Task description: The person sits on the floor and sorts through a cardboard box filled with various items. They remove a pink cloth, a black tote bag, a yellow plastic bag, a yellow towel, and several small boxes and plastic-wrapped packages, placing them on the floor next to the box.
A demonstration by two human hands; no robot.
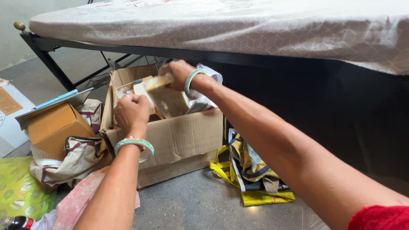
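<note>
- At the near bottom-left corner, a dark bottle (15, 222) with a red label lies beside a green patterned sheet (19, 189) and a pink patterned cloth (79, 200).
- On the grey floor (200, 204) just ahead of you there is open room between the cloth and one yellow woven bag (249, 174), which lies crumpled against the right side of the box.
- Your left hand (131, 113), with light-blue bangles at the wrist, is curled shut over something inside the open cardboard box (179, 140); you cannot tell what it grips.
- Your right hand (179, 73), one blue-green bangle at the wrist, pinches a yellow flat packet (167, 96) by its top edge; the packet hangs upright over the middle of the box.
- Inside the box, more pale packages crowd together behind the packet; their number is unclear.
- Left of the box, one smaller closed brown carton (53, 127) sits on a cream and maroon bag (72, 159), with a flat blue-edged board (53, 102) on top.
- Beyond, the box's far flap tucks under the black metal bed frame (47, 47); the white-sheeted mattress (238, 25) overhangs, leaving little headroom above your hands.
- At far left, one flat white panel (10, 115) lies on the floor.
</note>
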